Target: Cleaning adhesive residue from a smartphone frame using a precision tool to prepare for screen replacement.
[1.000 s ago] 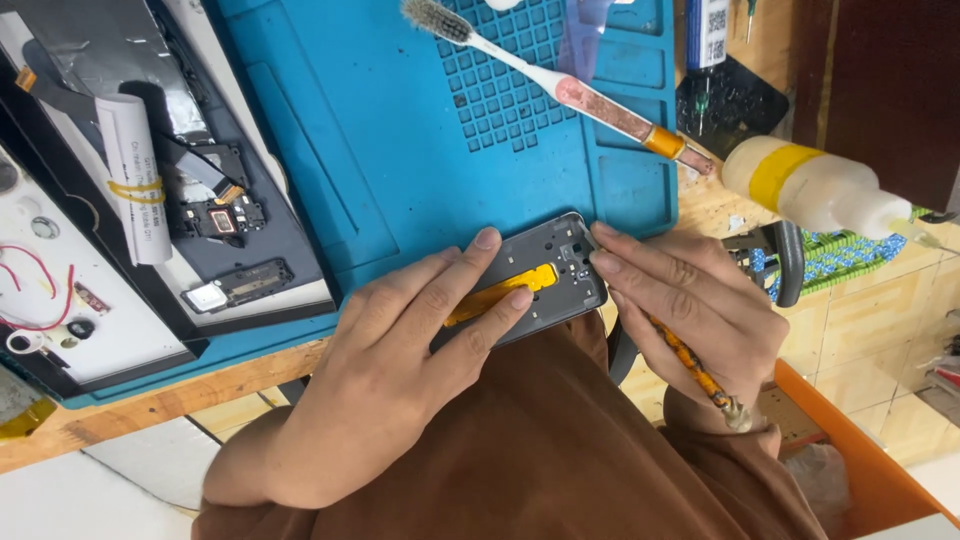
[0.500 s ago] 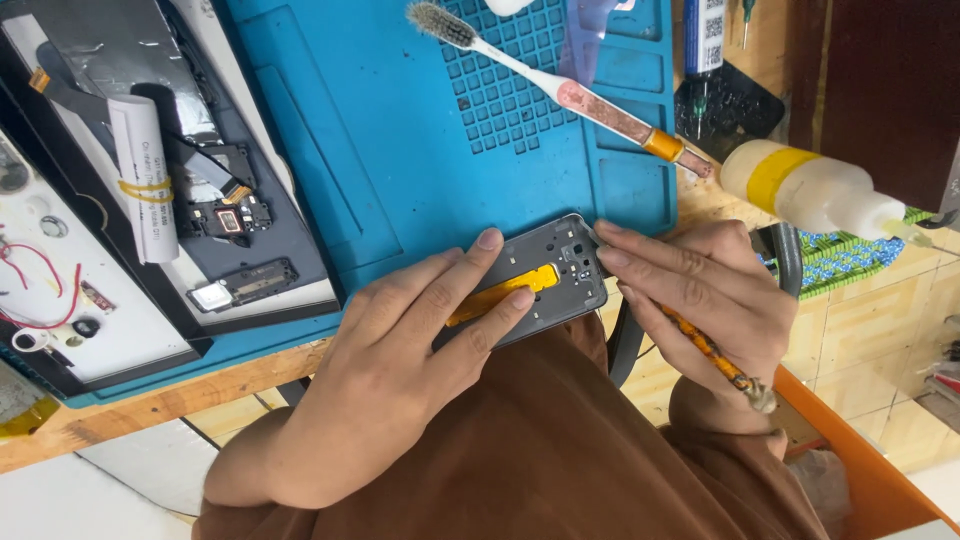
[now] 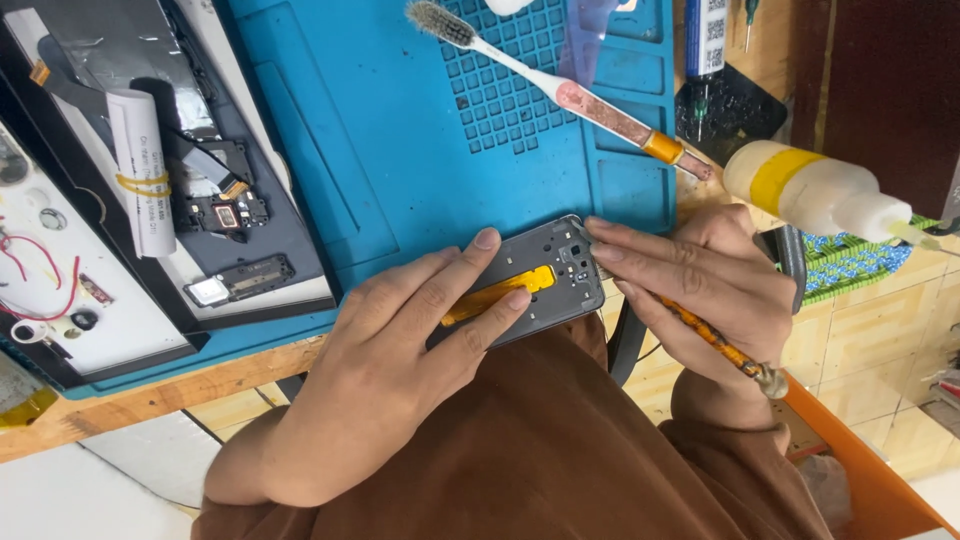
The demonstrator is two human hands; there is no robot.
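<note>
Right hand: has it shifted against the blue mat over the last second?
No. The right hand keeps its fingertips on the grey phone frame just below the blue mat's lower right corner, same as before.

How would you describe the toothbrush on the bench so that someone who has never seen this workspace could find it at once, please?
Start at the big blue work mat that covers the middle of the bench. Along its far right part, over the grid of small square pockets, lies the toothbrush, set at a slant. Its worn grey bristles, white neck and pinkish see-through handle with an orange band set it apart from the white squeeze bottle with a yellow band beside it.
</note>
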